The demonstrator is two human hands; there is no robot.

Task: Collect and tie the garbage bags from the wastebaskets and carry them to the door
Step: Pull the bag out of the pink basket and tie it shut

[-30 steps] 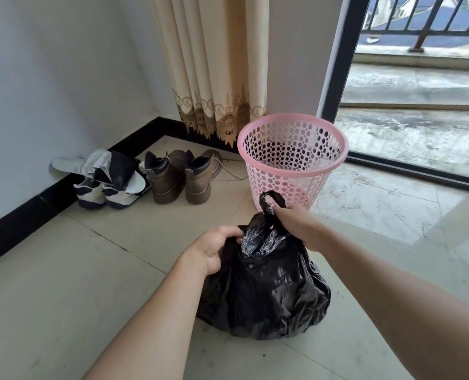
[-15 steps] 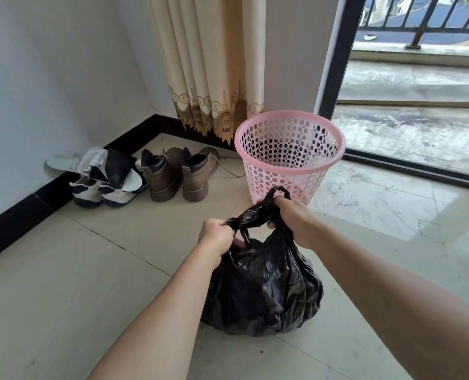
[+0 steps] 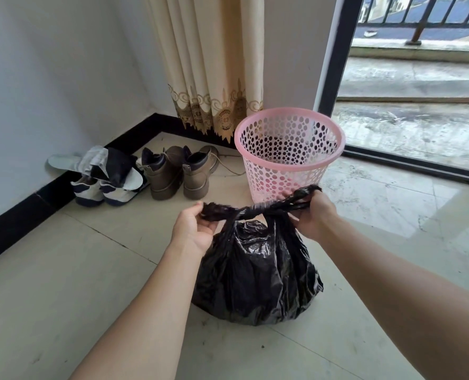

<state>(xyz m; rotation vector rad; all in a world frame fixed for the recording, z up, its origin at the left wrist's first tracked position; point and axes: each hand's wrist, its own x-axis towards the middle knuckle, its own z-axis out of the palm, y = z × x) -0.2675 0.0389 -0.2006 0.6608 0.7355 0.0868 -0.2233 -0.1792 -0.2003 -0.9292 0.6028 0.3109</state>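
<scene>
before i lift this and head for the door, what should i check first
1. Left grip pinches one tail of the black bag: ok.
2. Right grip holds the other tail: ok.
3. Knot pulled tight: cannot tell; the tails are stretched apart across it.
4. Bag out of the pink wastebasket, on the floor in front of it: ok.
5. Tears or leaks: none on the visible side; underside cannot tell.
6. Brown boots clear of the bag: ok, they stand apart to the left.
</scene>
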